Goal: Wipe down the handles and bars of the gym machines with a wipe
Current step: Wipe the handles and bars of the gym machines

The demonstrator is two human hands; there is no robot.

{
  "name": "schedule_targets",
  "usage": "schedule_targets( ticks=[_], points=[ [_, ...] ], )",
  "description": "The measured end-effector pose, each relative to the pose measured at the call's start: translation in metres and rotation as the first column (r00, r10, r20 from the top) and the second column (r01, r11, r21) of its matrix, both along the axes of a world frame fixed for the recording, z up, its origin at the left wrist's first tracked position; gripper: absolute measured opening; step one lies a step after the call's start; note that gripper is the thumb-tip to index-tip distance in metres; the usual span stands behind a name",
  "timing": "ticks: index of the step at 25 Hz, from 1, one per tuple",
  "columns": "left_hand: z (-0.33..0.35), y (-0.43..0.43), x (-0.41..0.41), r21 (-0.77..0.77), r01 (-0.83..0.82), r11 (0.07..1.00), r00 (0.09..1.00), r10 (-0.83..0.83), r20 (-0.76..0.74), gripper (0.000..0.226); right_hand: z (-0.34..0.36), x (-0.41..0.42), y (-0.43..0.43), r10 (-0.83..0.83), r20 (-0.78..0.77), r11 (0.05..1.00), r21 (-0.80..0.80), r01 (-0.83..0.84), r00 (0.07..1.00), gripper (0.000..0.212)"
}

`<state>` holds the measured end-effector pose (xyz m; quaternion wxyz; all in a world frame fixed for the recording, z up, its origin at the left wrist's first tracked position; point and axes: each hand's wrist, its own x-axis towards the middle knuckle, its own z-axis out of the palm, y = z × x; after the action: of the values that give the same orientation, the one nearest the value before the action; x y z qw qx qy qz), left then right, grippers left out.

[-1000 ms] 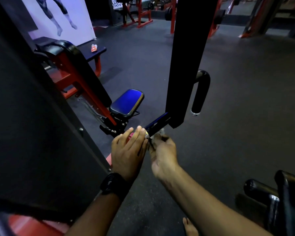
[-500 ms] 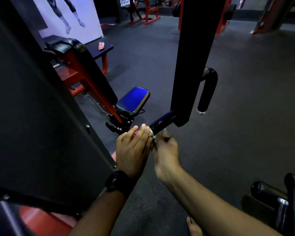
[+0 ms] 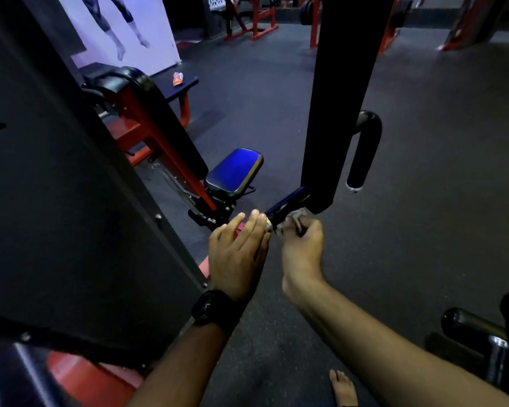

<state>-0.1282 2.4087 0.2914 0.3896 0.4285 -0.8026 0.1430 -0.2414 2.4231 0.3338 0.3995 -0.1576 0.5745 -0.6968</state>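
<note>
While against the wipe, handle bar aslant, away rightward.

No text, label, brand or number can be read anywhere. The wall poster shows only a figure's legs, with no lettering in view. The small orange wrapper is too blurred to show any print.

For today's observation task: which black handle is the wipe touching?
The low straight handle, where the right hand holds the wipe; the hooked handle hangs untouched.
</note>
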Motion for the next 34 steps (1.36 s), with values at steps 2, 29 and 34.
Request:
schedule_targets(
  ticks=[2, 29, 34],
  points=[
    [0.000, -0.003, 0.001, 0.021, 0.000, 1.000, 1.000, -0.001, 0.026, 0.034, -0.001, 0.000, 0.001, -0.106, -0.306, 0.989, -0.128, 0.069, 0.946, 0.011],
    [0.033, -0.021, -0.231, 0.042, 0.420, 0.906, 0.907, -0.422, 0.022, 0.037, 0.019, -0.261, 0.021, -0.110, -0.551, 0.975, 0.102, 0.197, 0.827, 0.017],
    [0.030, -0.058, -0.318, 0.112, 0.336, 0.935, 0.942, -0.336, -0.019, 0.039, 0.011, -0.339, -0.014, -0.084, -0.570, 0.974, 0.127, 0.189, 0.817, 0.019]
  ],
)
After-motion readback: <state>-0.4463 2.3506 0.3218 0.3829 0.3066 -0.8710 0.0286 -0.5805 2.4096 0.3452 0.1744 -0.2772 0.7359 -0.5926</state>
